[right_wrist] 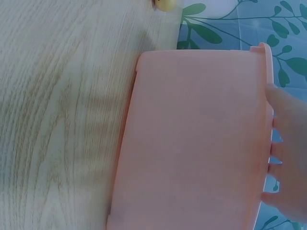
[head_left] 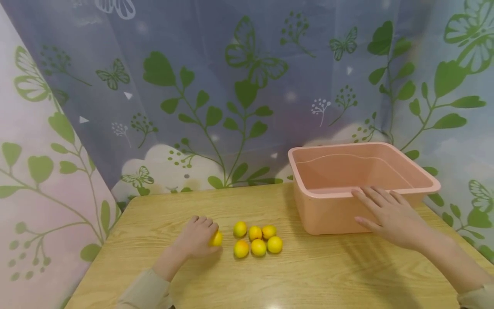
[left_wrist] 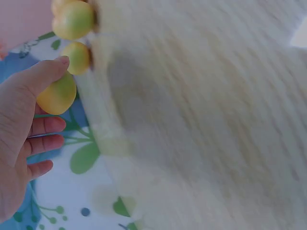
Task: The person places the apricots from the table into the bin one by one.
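Note:
My left hand (head_left: 196, 238) is low over the left part of the table, pinching a yellow-orange tangerine (head_left: 217, 238) between thumb and fingers. In the left wrist view the same tangerine (left_wrist: 58, 96) shows under the thumb, while the other fingers are spread loosely. Just right of that hand, several more tangerines (head_left: 259, 247) sit in two short rows, some tinged green. My right hand (head_left: 394, 219) reaches the front rim of a pink plastic tub (head_left: 332, 214), its fingers extended over the edge. The right wrist view has the fingertips along the rim, gripping nothing.
The tub stands upright at the right rear of the light wooden table (head_left: 308, 274). Behind the table hangs a blue-grey curtain (head_left: 200, 38) with green leaves and butterflies, and a pale pink printed cloth (head_left: 38, 214) lines the left side.

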`<state>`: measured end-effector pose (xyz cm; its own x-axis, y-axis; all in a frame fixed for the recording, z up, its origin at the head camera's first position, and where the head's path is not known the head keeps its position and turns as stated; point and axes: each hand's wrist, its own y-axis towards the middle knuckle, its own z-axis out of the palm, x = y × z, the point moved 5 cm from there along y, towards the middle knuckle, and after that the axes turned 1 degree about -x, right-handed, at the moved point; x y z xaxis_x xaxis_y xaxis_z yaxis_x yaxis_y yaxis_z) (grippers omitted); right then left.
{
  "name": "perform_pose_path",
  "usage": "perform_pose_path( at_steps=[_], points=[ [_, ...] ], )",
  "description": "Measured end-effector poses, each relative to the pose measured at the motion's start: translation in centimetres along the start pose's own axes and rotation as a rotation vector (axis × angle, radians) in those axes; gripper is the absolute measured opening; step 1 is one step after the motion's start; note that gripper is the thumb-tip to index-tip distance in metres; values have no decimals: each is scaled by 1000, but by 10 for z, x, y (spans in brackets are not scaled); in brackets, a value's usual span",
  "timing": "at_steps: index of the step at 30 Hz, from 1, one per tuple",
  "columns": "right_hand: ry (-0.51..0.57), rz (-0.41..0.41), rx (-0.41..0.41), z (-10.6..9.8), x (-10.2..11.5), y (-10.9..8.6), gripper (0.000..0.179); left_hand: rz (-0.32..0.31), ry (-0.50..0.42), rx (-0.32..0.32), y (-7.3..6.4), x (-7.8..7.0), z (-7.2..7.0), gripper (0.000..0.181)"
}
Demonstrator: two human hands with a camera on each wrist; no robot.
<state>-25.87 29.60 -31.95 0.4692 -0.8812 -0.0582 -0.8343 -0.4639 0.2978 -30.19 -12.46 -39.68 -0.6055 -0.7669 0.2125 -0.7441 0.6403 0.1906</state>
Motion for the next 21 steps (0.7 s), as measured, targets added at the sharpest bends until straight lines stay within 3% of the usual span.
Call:
perform_pose_path(
  at_steps=[13,21],
  points=[
    [70,44,82,-3,0,2,70,17,-21,-98,27,-17,-30,43],
    [81,56,104,-4,1,1,69,-11,-73,-89,49,-30,-51,47]
  ],
)
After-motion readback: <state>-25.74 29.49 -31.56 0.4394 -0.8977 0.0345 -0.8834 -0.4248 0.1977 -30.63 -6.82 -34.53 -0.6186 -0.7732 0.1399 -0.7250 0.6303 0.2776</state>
